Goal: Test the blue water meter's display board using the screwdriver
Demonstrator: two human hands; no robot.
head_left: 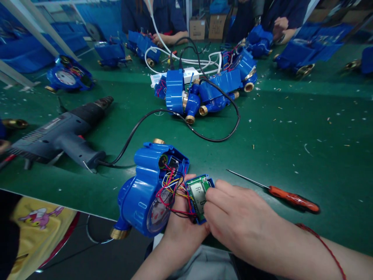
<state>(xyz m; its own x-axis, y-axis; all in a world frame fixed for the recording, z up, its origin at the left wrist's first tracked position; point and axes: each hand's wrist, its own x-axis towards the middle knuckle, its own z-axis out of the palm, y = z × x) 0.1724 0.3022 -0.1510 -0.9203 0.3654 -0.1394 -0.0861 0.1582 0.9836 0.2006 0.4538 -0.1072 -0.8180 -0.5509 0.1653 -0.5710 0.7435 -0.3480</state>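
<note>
A blue water meter (pixel 141 194) with brass pipe ends lies tilted at the near edge of the table, its housing open. Red, black, yellow and white wires (pixel 171 184) run from it to a green circuit board with a small display (pixel 198 196) in a blue frame. My left hand (pixel 185 221) is closed around the board from below, partly hidden behind it. Across the board's right side, my right hand (pixel 233 214) has its fingers bent and pressed together; whatever lies under the fingertips is hidden. To the right rests a screwdriver (pixel 291 198) with an orange handle.
A heat gun (pixel 67 132) lies at left, its black cable (pixel 215 139) looping across the green table (pixel 279 136). More blue meters (pixel 175 93) cluster by a white power strip (pixel 190 74). Co-workers (pixel 154 19) sit opposite. A yellow cloth (pixel 43 233) is below left.
</note>
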